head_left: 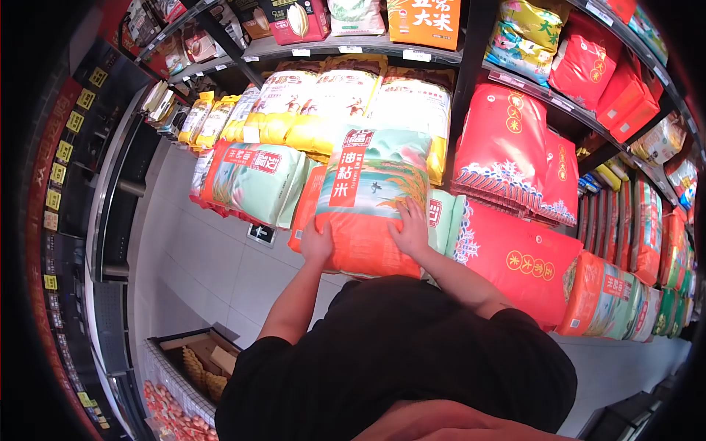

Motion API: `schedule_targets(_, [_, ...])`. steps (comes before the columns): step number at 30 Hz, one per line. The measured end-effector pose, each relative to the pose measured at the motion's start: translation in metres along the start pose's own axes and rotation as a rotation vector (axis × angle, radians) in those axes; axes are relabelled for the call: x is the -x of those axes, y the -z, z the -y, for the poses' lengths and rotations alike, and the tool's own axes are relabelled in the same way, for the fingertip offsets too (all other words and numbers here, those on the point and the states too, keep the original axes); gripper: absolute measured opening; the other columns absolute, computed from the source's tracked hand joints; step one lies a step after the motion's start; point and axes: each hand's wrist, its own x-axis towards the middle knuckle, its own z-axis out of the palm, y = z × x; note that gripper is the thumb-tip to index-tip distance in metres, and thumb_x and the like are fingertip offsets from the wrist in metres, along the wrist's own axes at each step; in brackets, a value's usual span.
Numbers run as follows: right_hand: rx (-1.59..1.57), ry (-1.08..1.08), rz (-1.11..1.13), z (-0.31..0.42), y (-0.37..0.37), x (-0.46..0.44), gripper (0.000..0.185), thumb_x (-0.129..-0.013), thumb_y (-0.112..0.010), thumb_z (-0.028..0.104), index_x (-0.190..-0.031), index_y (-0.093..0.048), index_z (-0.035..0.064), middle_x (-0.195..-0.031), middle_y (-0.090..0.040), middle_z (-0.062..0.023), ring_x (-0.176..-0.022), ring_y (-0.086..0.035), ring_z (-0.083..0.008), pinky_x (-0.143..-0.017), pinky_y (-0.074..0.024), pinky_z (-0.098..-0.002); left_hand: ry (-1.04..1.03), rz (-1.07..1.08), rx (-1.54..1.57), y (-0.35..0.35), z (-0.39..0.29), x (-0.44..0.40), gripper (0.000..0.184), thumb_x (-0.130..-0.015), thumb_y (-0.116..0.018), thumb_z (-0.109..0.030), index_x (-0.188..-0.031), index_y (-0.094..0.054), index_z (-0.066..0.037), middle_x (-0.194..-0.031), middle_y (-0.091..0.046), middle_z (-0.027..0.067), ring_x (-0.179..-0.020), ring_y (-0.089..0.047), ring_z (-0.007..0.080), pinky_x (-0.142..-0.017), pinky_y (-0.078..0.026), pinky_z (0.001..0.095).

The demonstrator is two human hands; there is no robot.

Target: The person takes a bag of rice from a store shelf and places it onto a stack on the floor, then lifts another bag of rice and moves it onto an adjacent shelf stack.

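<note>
A large green and orange rice bag (375, 213) stands in front of my body, its printed face toward me. My left hand (316, 241) lies against its lower left side, the fingers partly hidden at the edge. On its right side my right hand (410, 226) rests with fingers spread over the orange part. Another green and orange bag (254, 180) lies to the left. Behind the bag stand white and yellow bags (316, 103). Large red bags (500, 140) are stacked at the right.
An upper shelf (346, 48) carries smaller packages. More red bags (518, 257) and a row of upright bags (603, 294) extend to the right. A wire-sided bin (180, 382) stands on the tiled floor (191, 250) at lower left, near a display case (110, 242).
</note>
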Motion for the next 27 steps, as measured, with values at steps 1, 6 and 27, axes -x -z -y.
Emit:
schedule_targets(1, [-0.002,0.002,-0.002,0.0,0.0003,0.0002,0.061,-0.089,-0.07,0.033,-0.141,-0.056,0.0034,-0.152,-0.045,-0.0264,-0.142,-0.04,-0.0425,-0.118,-0.0333,-0.05,0.003,0.0,-0.003,0.0,-0.0003,0.0004,0.062,-0.098,-0.058,-0.047,-0.144,-0.055,-0.005,-0.141,-0.06,0.0205,-0.13,-0.058,0.0363,-0.109,-0.046,0.0444])
schedule_targets(6, [0.005,-0.001,-0.002,0.0035,0.0005,-0.001,0.061,-0.089,-0.07,0.033,-0.141,-0.056,0.0031,-0.152,-0.045,-0.0262,-0.143,-0.04,-0.0424,-0.119,-0.033,-0.0498,0.001,-0.004,-0.022,0.0012,0.0017,-0.0026,0.062,-0.098,-0.058,-0.048,-0.144,-0.055,-0.005,-0.141,-0.061,0.0199,-0.13,-0.059,0.036,-0.108,-0.046,0.0447])
schedule_targets(27, [-0.015,-0.042,0.021,0.0025,-0.0038,-0.0016,0.064,-0.088,-0.071,0.038,-0.141,-0.057,0.0059,-0.155,-0.043,-0.0232,-0.144,-0.038,-0.0397,-0.12,-0.0297,-0.0504,0.003,0.006,-0.031,0.0048,0.0011,-0.0036,0.064,-0.098,-0.058,-0.049,-0.144,-0.054,-0.006,-0.141,-0.06,0.02,-0.13,-0.058,0.0359,-0.108,-0.046,0.0451])
